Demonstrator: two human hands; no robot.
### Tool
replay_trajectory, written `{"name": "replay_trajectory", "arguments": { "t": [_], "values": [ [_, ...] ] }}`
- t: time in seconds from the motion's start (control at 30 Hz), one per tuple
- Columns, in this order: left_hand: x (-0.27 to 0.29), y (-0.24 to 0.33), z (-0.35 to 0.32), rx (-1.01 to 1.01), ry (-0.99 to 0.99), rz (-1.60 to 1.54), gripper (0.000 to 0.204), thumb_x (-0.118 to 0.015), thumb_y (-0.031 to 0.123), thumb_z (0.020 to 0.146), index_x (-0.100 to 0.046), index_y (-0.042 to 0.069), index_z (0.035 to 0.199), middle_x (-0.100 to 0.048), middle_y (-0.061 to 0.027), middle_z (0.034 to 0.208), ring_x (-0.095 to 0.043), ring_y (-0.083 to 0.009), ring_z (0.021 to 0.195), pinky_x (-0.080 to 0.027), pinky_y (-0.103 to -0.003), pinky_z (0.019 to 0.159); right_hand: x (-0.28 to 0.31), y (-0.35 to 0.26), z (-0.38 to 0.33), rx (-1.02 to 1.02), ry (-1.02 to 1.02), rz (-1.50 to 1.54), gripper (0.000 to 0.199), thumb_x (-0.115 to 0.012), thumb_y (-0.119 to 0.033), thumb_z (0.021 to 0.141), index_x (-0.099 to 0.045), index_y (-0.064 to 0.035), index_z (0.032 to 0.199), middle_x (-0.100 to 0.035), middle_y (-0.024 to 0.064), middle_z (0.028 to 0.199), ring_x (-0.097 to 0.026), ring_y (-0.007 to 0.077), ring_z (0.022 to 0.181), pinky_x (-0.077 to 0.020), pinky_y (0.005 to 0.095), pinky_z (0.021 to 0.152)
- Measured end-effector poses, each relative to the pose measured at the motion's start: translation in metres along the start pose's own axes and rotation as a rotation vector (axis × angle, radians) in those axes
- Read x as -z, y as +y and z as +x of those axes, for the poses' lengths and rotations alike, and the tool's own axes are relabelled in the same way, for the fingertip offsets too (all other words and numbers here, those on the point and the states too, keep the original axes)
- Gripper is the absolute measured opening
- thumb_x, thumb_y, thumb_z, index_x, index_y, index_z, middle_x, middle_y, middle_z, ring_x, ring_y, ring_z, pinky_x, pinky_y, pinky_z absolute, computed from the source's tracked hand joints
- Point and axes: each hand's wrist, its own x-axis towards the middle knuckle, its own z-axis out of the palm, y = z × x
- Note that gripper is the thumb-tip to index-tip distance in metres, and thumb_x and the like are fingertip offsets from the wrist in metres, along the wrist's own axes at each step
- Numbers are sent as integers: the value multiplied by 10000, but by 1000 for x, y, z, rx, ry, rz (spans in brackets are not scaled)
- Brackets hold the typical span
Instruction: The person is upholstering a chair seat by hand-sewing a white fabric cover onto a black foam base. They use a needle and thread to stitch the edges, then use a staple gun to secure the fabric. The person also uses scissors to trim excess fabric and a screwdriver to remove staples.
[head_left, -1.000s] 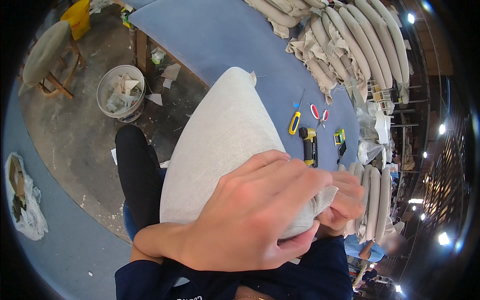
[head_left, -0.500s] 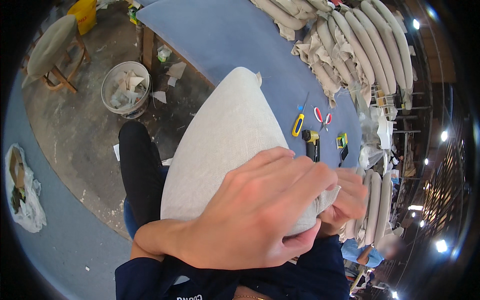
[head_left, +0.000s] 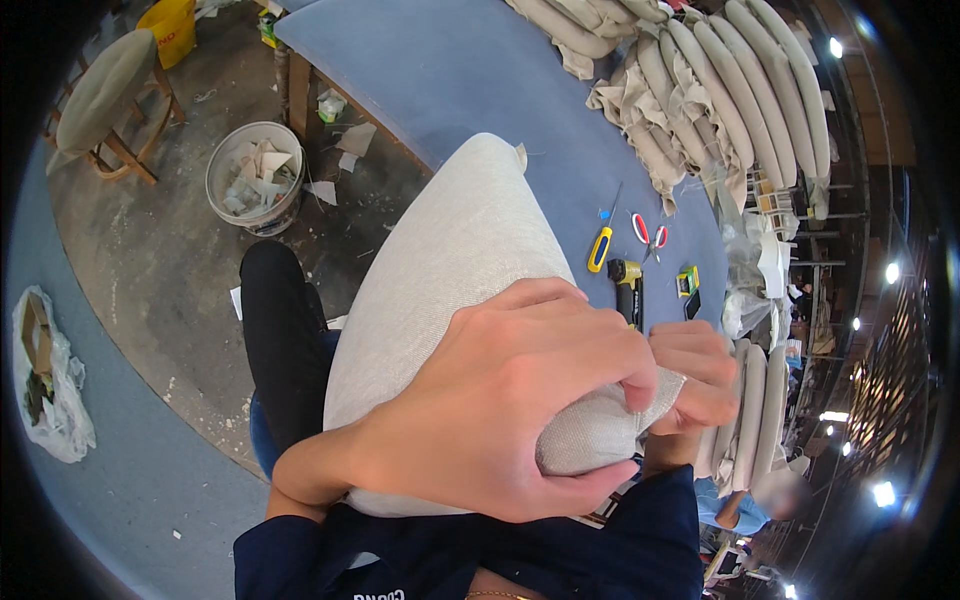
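A seat cushion (head_left: 430,270) covered in pale beige woven fabric stands tilted up in front of my body, its narrow end pointing away. My left hand (head_left: 500,400) wraps over its near right edge, thumb below and fingers on top, closed on the padded rim. Between thumb and fingers a bulge of the covered padding shows. Just to the right, my right hand (head_left: 695,375) is closed on the loose fabric edge (head_left: 660,400) of the cover. Its fingertips are partly hidden.
On the blue-grey table (head_left: 400,60) lie a yellow-handled screwdriver (head_left: 599,250), red-handled scissors (head_left: 650,236), a black-and-yellow staple gun (head_left: 628,288) and a small yellow-green box (head_left: 687,281). Covered cushions (head_left: 760,90) are stacked beyond. A scrap bucket (head_left: 255,175) and a stool (head_left: 105,100) stand left.
My left hand's grip has opened around the rim, exposing more of the padded bulge. My right hand, blurred before, is now sharp and still at the fabric edge.
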Motion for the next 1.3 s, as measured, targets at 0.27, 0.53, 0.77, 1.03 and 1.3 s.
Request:
{"name": "replay_trajectory", "arguments": {
  "t": [0.27, 0.53, 0.77, 1.03, 1.3],
  "values": [
    [1, 2, -1, 10, 9, 1, 360, -851, 134, 659, -659, 80, 958, -667, -47, 918, -645, -268, 843, -459, -444, 982, -1, -4, -2, -4, 35, -11, 351, -687, -172, 887, -504, -12, 635, -422, 33, 555, -431, 193, 433, -269, 318, 417],
    [4, 35, -18, 84, 77, 362, 537, -884, 139, 674, -637, 91, 1148, -693, -76, 1114, -669, -284, 1133, -414, -524, 1095, 8, 2, -2, 42, 15, -190, 272, -753, -286, 802, -683, -29, 746, -488, 22, 556, -462, 182, 445, -296, 332, 441],
    [-25, 24, -101, 181, 335, 836, 904, -916, 202, 662, -455, -62, 1393, -529, -246, 1426, -592, -407, 1262, -529, -423, 1011, -39, 180, -100, -595, 395, -180, 285, -663, -199, 930, -644, 8, 734, -557, 75, 575, -558, 238, 528, -404, 346, 544],
    [-59, 23, -174, 531, 629, 1011, 889, -921, 179, 669, -468, 23, 1417, -695, -214, 1182, -709, -338, 1092, -553, -402, 939, -104, 288, -105, -664, 318, -824, 289, -657, -193, 924, -689, -16, 1151, -681, 183, 1076, -647, 335, 1017, -491, 399, 912],
    [-30, 25, -171, 647, 685, 1010, 840, -890, 235, 714, -470, 19, 1409, -700, -240, 1160, -702, -387, 1080, -551, -435, 931, -100, 96, 99, 117, 154, 552, 367, -506, -294, 1028, -711, 1, 1104, -690, 185, 1198, -643, 348, 1128, -481, 410, 979]
  ]
}}
